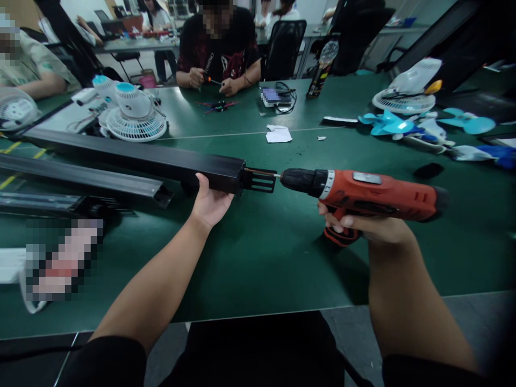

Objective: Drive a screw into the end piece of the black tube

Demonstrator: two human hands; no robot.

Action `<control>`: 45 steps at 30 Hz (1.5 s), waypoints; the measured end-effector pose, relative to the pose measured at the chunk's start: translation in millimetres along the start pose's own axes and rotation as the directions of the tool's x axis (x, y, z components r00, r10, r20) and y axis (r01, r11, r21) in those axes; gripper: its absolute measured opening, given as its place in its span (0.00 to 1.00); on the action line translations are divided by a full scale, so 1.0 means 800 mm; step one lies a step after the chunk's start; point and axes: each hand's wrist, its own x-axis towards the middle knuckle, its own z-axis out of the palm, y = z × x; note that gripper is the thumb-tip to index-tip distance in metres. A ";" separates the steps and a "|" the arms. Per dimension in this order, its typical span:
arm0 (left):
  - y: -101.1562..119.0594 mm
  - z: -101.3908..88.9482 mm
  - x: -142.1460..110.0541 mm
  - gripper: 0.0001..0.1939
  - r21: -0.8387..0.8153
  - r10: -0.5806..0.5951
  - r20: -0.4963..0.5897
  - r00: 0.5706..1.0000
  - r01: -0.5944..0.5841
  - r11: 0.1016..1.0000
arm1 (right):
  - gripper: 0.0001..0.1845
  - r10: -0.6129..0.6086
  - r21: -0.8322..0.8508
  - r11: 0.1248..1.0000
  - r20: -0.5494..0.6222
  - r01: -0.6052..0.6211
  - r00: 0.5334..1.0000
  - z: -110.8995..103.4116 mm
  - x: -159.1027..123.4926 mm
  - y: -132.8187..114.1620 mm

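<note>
A long black metal channel lies across the green table, with a slotted black end bracket at its right end. My left hand grips that end of the channel from below, thumb up against its side. My right hand is wrapped round the handle of a red and black cordless drill. The drill lies level, and its bit tip touches the end bracket.
Two more black channels lie at the left. White desk fans and blue fan blades sit on the far table. A person in black works opposite; another person's arm is at far left. Paper scraps lie mid-table.
</note>
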 end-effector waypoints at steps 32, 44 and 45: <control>0.000 -0.007 0.001 0.42 -0.013 0.002 0.017 1.000 -0.002 1.000 | 0.20 0.049 -0.033 0.998 -0.022 -0.049 0.999 0.000 -0.002 -0.003; -0.001 -0.010 0.002 0.39 -0.026 -0.004 0.016 1.000 0.004 1.000 | 0.17 0.018 -0.013 1.000 0.014 -0.017 1.000 -0.001 -0.002 -0.004; -0.001 -0.007 0.002 0.38 -0.011 0.000 0.011 1.000 0.000 1.000 | 0.17 0.022 -0.017 1.000 0.016 -0.021 1.000 -0.001 -0.002 -0.003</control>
